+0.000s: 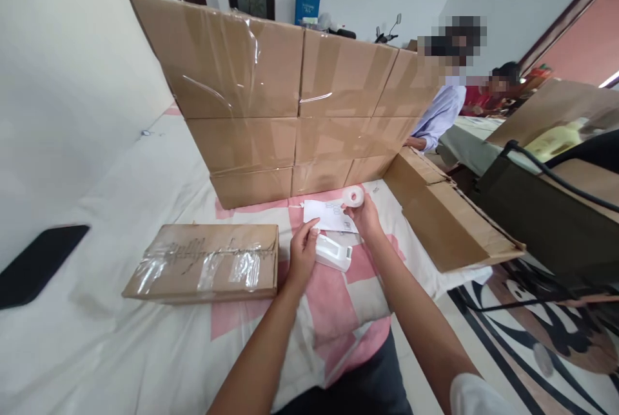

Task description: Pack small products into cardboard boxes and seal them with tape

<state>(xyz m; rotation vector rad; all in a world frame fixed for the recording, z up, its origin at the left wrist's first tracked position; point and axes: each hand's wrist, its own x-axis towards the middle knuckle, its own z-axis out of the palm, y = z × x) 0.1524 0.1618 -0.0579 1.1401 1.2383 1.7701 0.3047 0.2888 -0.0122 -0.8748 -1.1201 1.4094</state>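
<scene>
My right hand (363, 216) grips a roll of clear tape (353, 196), its round hole facing me. My left hand (304, 247) is closed, thumb and fingers at the near left end of a white tape dispenser (333, 254), which rests on or just above the bedding. Whether a small part also sits between those fingertips is too small to tell. Beneath and behind both hands lies a white paper (325, 214) with printed outlines.
A taped cardboard box (207, 263) lies to the left. Behind stands a tall wall of joined cardboard (242, 73). On the right is an open cardboard tray (445, 215), beside a dark chair (536, 209). A person's sleeve (442, 112) shows behind the wall. A black flat object (41, 263) is far left.
</scene>
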